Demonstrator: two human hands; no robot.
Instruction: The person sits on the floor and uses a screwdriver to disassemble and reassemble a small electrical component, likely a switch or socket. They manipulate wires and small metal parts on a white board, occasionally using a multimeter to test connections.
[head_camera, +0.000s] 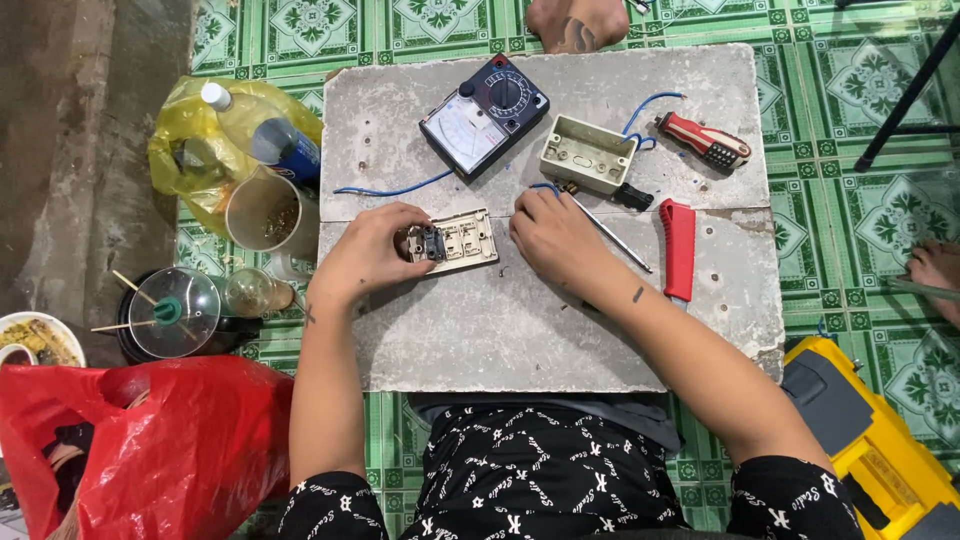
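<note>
1. We see our left hand (372, 250) closed around the left end of a beige switch plate (455, 242), which lies back-up near the middle of the grey slab tabletop (560, 330); the fingers pinch a dark switch module at that end

2. Our right hand (552, 235) rests just right of the plate, fingers curled at the end of a blue wire (395, 188) stub and the tip of a thin metal probe (612, 232); whether this grip actually pinches either one we cannot tell

3. We judge the plate could skid or tilt if the left grip loosens, since only one end is held

4. The wire end could slip or fray between the fingertips, being thin and springy

5. The probe lies partly under the wrist; a nudge could roll it towards the red utility knife (678, 248) just right of it

6. The beige junction box (588, 153) and the analogue multimeter (485, 117) sit just beyond our hands, so a careless reach could knock them or snag their leads

7. The red-handled screwdriver (702, 142) lies far right, well apart
</note>
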